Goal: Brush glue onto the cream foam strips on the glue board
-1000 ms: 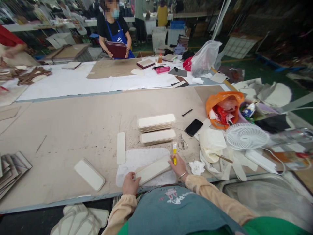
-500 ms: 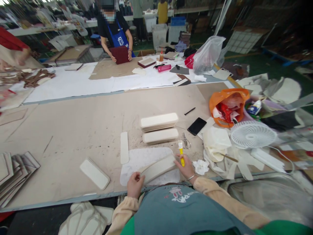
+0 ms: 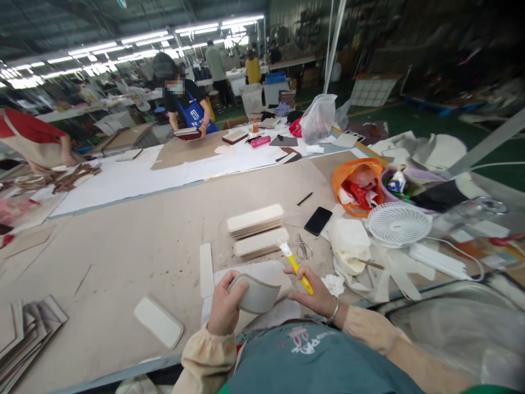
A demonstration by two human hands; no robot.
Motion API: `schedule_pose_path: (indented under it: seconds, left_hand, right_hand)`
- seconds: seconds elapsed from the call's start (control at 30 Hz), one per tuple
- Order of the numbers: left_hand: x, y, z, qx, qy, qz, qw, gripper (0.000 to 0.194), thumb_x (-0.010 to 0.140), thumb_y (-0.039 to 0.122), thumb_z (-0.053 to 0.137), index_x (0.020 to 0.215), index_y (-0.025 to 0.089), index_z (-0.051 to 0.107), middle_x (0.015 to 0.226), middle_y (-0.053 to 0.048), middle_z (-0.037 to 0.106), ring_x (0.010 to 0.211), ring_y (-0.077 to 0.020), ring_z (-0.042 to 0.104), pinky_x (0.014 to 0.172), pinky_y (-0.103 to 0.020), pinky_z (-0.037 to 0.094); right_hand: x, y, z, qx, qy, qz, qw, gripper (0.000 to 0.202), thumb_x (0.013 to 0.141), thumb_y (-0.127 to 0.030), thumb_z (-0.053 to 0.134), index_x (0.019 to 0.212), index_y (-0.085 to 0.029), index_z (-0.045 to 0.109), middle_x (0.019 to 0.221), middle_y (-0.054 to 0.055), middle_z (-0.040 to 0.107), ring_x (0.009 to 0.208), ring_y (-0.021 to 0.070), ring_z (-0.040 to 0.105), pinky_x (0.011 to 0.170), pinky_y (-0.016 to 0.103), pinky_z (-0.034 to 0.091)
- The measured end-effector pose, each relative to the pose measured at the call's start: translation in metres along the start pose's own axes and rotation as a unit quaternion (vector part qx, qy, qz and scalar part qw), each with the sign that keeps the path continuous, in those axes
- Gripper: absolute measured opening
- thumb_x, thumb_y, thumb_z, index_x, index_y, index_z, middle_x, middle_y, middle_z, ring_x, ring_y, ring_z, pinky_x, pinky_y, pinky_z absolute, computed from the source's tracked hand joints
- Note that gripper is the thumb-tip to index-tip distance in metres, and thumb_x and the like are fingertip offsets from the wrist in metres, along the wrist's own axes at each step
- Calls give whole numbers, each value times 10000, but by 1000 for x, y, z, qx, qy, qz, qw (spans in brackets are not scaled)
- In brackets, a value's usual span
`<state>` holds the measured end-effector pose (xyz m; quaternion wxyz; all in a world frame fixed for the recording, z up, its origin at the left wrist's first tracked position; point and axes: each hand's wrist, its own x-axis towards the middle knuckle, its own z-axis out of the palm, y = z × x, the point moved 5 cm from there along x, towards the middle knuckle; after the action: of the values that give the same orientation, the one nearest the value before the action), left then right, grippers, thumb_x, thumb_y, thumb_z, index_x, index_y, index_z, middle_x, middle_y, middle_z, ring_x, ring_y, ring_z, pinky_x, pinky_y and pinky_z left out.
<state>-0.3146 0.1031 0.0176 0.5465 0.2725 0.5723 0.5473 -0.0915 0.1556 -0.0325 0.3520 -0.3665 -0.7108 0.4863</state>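
My left hand (image 3: 225, 306) is closed on the left end of a pale, round-ended panel (image 3: 259, 295), which bows upward above the table's front edge. In my right hand (image 3: 318, 295) is a yellow-handled brush (image 3: 302, 278), its whitish bristles pointing away from me. The right thumb and fingertips are close to the panel's other end; whether they touch it I cannot tell. Beneath lies a white sheet (image 3: 262, 269), partly hidden. Past it are two stacks of similar panels, a farther stack (image 3: 255, 220) and a nearer stack (image 3: 261, 244). One narrow strip (image 3: 206, 268) rests left of the sheet.
More panels (image 3: 159, 322) lie front left, beside folded grey pieces (image 3: 28, 334). To the right are scissors (image 3: 304, 249), a phone (image 3: 318, 220), crumpled tissue (image 3: 334, 284), a white fan (image 3: 398, 225) and an orange bag (image 3: 356, 186). A co-worker (image 3: 188, 106) stands across the table.
My left hand has lifted its end of the panel, now bent more sharply. My right hand has drawn back from the panel, and the brush leans further left. The camera has tilted upward.
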Motion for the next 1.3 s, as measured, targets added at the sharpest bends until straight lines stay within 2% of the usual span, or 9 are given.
schedule_pose_path:
  seconds: [0.13,0.27,0.4,0.53,0.67,0.9,1.07,1.3]
  left_hand:
    - [-2,26,14,-71,23,-1,997,273,603,263,710,776,150,532,629,34,556,542,-77,487,500,-175,365]
    - [-5,35,12,-113,59,10,992,290,586,245,710,815,136,570,665,16,596,571,-95,533,535,-195,418]
    - [-7,29,7,-136,88,18,987,259,596,236,700,809,144,586,674,22,617,589,-104,555,541,-197,442]
    - [-9,17,5,-164,118,22,979,241,605,200,679,828,145,605,729,13,650,643,-122,585,591,-215,478]
    - [-12,5,6,-190,140,15,972,195,628,144,641,821,161,613,738,24,661,676,-122,602,627,-210,494]
    - [-18,-2,17,-197,151,14,969,187,637,156,634,821,168,610,772,25,671,728,-123,610,686,-216,499]
    - [-22,-3,24,-187,148,29,971,215,639,186,661,844,172,599,776,24,661,717,-119,602,674,-227,487]
    - [-31,-2,32,-287,129,2,949,188,680,262,634,812,129,622,783,-33,671,740,-153,621,697,-268,486]
  right_hand:
    - [3,-8,-2,54,-22,-10,998,428,644,-299,732,846,-247,359,1060,36,608,987,207,563,876,371,421]
    - [-9,0,-14,108,32,50,992,419,633,-319,729,807,-239,356,903,-6,566,802,164,558,721,312,468]
    - [-21,-1,-30,177,94,113,973,409,645,-341,712,814,-242,352,779,-39,491,623,111,484,538,232,421]
    - [-24,-17,-46,190,134,106,967,377,665,-349,694,785,-239,355,700,-59,451,587,102,443,525,221,392]
    - [-25,-28,-59,171,156,88,969,349,676,-372,681,784,-237,378,705,-56,462,595,107,447,549,230,400]
    - [-28,-36,-72,163,152,70,972,306,715,-300,662,806,-240,376,693,-62,455,590,99,427,549,216,381]
    - [-31,-37,-78,161,156,67,972,334,713,-327,672,800,-238,362,715,-55,452,598,100,427,553,218,381]
    - [-32,-37,-90,139,158,90,973,379,665,-388,706,798,-242,383,679,-43,461,578,122,444,514,228,389]
